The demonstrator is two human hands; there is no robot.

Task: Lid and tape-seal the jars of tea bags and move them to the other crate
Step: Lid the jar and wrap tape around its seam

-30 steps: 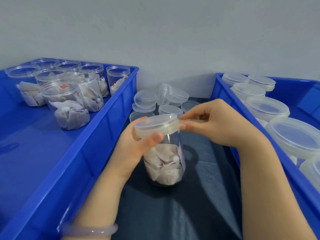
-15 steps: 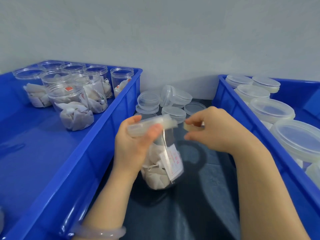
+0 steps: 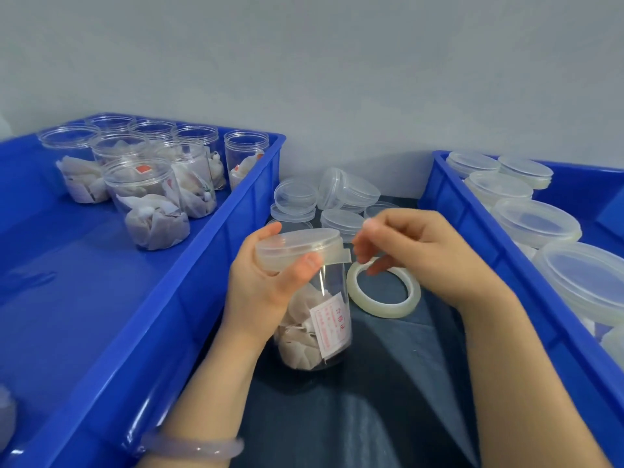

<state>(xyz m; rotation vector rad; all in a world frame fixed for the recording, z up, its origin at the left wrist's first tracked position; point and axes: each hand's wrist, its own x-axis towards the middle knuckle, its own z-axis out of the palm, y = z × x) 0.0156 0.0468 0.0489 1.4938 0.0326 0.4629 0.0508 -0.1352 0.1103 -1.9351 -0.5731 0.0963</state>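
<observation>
Since the earlier frame the tape roll point(image 3: 383, 288) has dropped to the dark mat, while the left hand point(image 3: 266, 285) clamps the lidded jar point(image 3: 310, 298), tilted toward 11 o'clock, and the right hand point(image 3: 425, 255), fingers loosely apart, hovers just beside the loose tape end point(image 3: 339, 257) at its 9 o'clock.

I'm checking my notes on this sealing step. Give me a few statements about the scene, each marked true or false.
1. The left hand grips the jar near its lid. True.
2. The tape roll sits in the right crate. False: it lies on the dark surface between the crates.
3. The jars in the left crate have no lids on. True.
4. The right hand holds a spare lid. False: it holds no lid; its fingers hover beside a loose tape end.
5. The held jar is empty. False: it contains tea bags.
</observation>
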